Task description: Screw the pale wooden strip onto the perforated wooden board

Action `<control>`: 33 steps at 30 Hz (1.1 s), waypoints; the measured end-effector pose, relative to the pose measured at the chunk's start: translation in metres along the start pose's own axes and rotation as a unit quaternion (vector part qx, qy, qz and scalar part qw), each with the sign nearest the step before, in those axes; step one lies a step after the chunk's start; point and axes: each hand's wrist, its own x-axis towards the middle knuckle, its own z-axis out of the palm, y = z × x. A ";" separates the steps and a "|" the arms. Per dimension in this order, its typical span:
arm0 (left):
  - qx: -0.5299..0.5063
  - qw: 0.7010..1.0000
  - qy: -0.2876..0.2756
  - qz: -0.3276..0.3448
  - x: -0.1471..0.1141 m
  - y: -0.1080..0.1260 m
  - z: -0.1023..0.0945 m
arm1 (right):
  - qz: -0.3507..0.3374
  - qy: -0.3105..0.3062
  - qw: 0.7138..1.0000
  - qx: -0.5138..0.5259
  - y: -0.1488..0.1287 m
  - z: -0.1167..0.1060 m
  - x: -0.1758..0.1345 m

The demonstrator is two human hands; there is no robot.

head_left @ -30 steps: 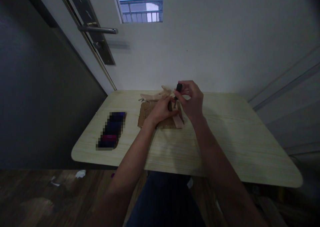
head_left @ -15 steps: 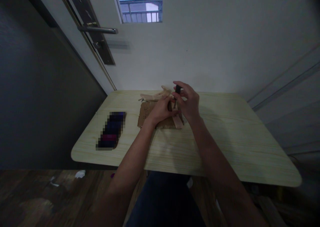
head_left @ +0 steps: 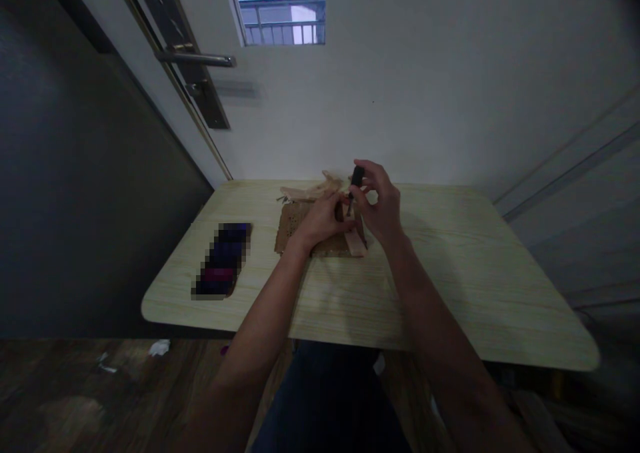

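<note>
Both forearms are extended over the near edge of the pale wood-grain tabletop (head_left: 475, 266). At left on the tabletop, a dark, flat rectangular device (head_left: 223, 260) is placed; its face is pixelated and cannot be read.

Farther in, a light-coloured flat wooden strip (head_left: 355, 243) is laid across the right end of a brown rectangular cardboard sheet (head_left: 287, 232). The left hand (head_left: 324, 221) is rested palm down over the sheet, its thumb and index finger spread apart at the strip. A black-handled screwdriver with a slim dark shaft (head_left: 357, 176) is pinched by its handle between the thumb and fingers of the right hand (head_left: 382, 203). The shaft is pointed down, slightly tilted, to the strip between the left thumb and index finger; tip contact cannot be confirmed. The right wrist is raised.

Behind the sheet, pale irregular wood pieces (head_left: 307, 192) are placed. Beyond, a white door (head_left: 425, 86) is fitted with a silver lever handle (head_left: 200, 59).
</note>
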 end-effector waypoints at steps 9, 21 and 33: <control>-0.006 1.000 0.003 0.001 0.000 0.002 -0.001 | 0.052 -0.003 0.993 0.106 -0.002 0.004 -0.004; -0.002 1.000 0.002 0.002 0.000 0.000 0.000 | 0.013 0.037 0.999 0.011 0.004 0.002 0.000; -0.022 1.000 0.000 0.016 0.001 0.001 -0.001 | -0.003 -0.059 0.996 0.060 0.001 0.002 -0.001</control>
